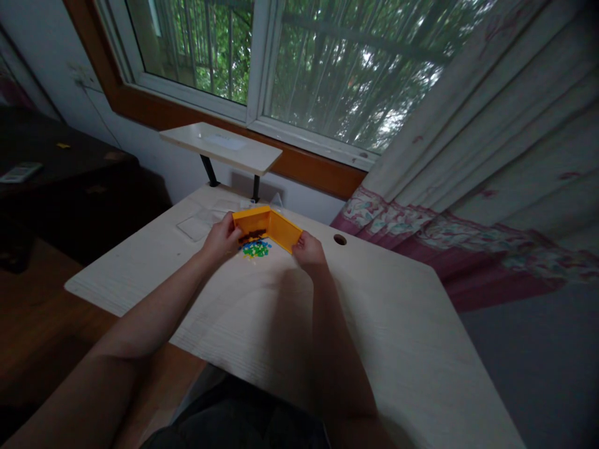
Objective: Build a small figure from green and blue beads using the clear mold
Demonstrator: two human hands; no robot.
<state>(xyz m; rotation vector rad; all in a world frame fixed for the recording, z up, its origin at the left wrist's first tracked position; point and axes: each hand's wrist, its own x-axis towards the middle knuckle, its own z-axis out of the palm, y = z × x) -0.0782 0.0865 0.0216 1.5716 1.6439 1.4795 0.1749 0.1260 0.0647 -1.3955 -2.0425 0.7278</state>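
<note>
An orange plastic box [276,228] is tipped up on its side on the pale wooden desk [374,324], its open face towards me. My left hand [221,239] grips its left end and my right hand [306,251] grips its right end, fingers closed on the rim. Small dark pieces [251,236] lie along the box's lower inside edge. Several small green, blue and yellow pieces [256,249] lie in a heap on the desk just below the box, between my hands.
A clear plastic lid or sheet [199,222] lies on the desk left of the box. A small white shelf on black legs [219,146] stands at the desk's back edge under the window. A cable hole [340,239] is right of my hand. Curtain [491,187] hangs at right.
</note>
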